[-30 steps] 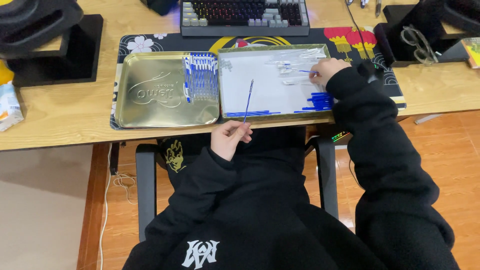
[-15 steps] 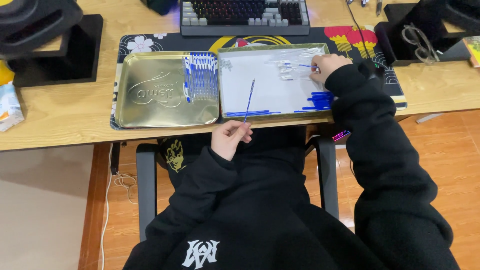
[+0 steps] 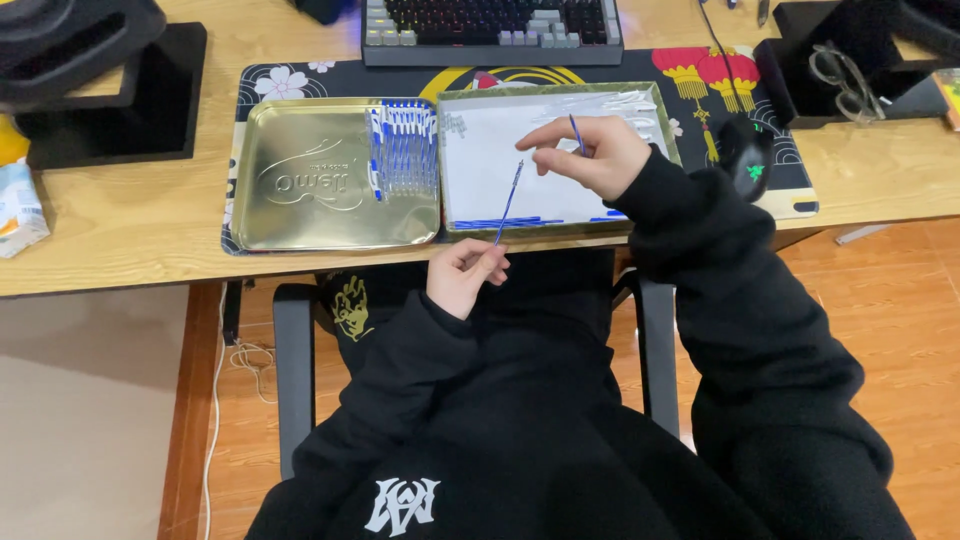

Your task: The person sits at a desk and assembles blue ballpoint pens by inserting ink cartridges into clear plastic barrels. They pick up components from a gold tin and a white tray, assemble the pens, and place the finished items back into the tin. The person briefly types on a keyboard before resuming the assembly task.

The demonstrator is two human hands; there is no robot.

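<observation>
My left hand (image 3: 464, 276) is below the desk edge, pinching a thin blue pen refill (image 3: 508, 203) that slants up over the right tin half. My right hand (image 3: 590, 155) hovers over the white-lined tin tray (image 3: 480, 170) and holds a small blue stick-like part (image 3: 575, 132) between its fingertips. More blue pieces (image 3: 500, 222) lie along that tray's near rim, and clear pieces (image 3: 610, 105) lie at its far right. The gold tin lid (image 3: 300, 190) on the left holds a row of blue and white pens (image 3: 403, 150) against its right wall.
A keyboard (image 3: 490, 30) sits behind the tins on a patterned desk mat (image 3: 700, 80). A black mouse (image 3: 745, 160) lies right of the tray. Black stands (image 3: 90, 80) at both back corners; glasses (image 3: 845, 80) rest on the right one. A packet (image 3: 18, 200) lies far left.
My right hand has lifted from the tray's far right side and moved left toward the refill, carrying a small blue part. My left hand has barely moved.
</observation>
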